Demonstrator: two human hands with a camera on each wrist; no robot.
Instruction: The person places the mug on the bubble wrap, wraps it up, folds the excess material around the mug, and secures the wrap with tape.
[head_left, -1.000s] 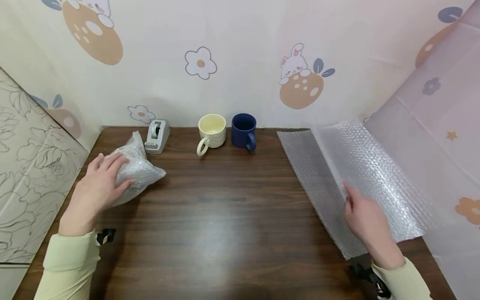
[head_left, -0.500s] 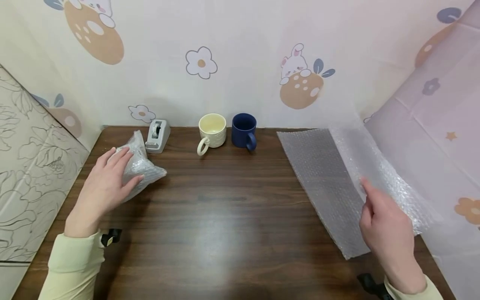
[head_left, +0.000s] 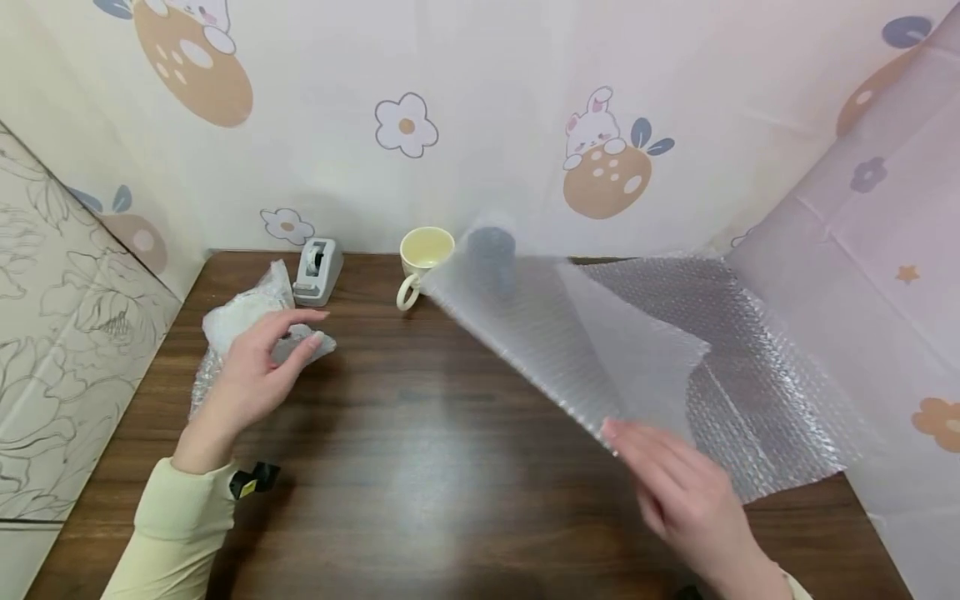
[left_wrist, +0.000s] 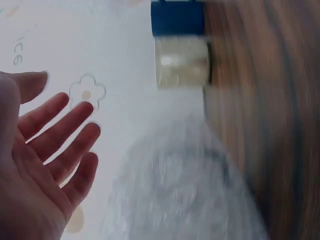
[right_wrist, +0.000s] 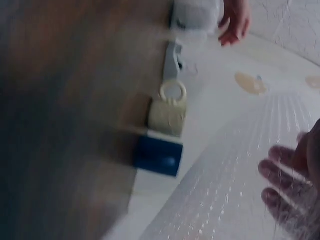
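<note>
My right hand [head_left: 690, 492] pinches the near edge of a bubble wrap sheet [head_left: 547, 342], raised slantwise over the table. Through the sheet, the navy mug [right_wrist: 157, 156] shows faintly in the head view. Another piece of bubble wrap [head_left: 772, 400] lies at the right, partly under the lifted one. My left hand [head_left: 255, 371], with fingers spread and nothing in them, hovers by a bubble-wrapped bundle [head_left: 240, 321] at the left. What the bundle contains is hidden by the wrap. In the left wrist view, the palm faces the camera, apart from the bundle [left_wrist: 175, 185].
A cream mug [head_left: 426, 254] stands at the back beside the navy one, its handle toward the front. A grey tape dispenser [head_left: 317, 271] sits behind the bundle. Patterned cloth [head_left: 495, 125] hangs along the back and right edges of the brown wooden table [head_left: 420, 467].
My right hand has taken hold of a bubble wrap sheet and swung it leftward, up across the navy mug. My left hand has come off the bundle, moving slightly right.
</note>
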